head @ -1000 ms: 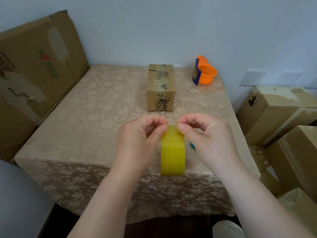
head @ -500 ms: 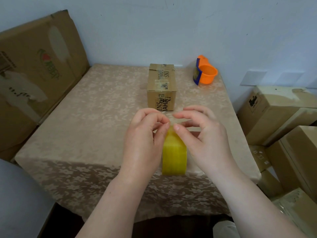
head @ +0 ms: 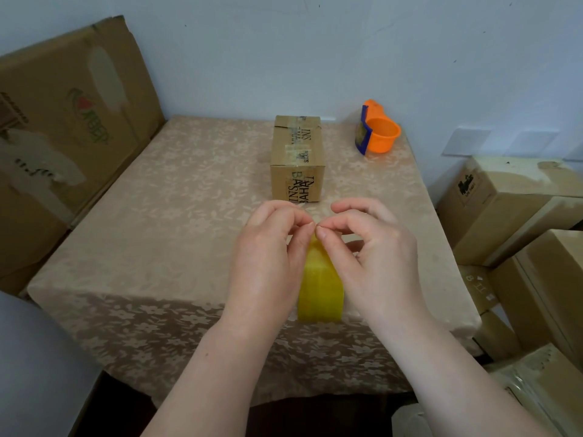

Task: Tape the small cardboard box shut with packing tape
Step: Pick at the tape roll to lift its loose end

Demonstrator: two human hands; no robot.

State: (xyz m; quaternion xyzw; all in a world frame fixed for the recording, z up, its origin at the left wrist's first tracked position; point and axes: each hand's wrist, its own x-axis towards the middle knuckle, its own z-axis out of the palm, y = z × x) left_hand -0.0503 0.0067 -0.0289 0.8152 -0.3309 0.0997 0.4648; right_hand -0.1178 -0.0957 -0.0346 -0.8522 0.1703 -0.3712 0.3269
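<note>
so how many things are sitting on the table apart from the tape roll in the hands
2: the small cardboard box at the far middle of the table, and an orange tape dispenser at the far right corner. Something small could be hidden behind the hands.

Left hand (head: 268, 263) and right hand (head: 375, 257) flank an upright yellow tape roll (head: 320, 291), thumb and forefinger tips meeting at its top edge. Beyond the fingertips stands the small cardboard box (head: 298, 162); farther right, an orange tape dispenser (head: 377, 130)
</note>
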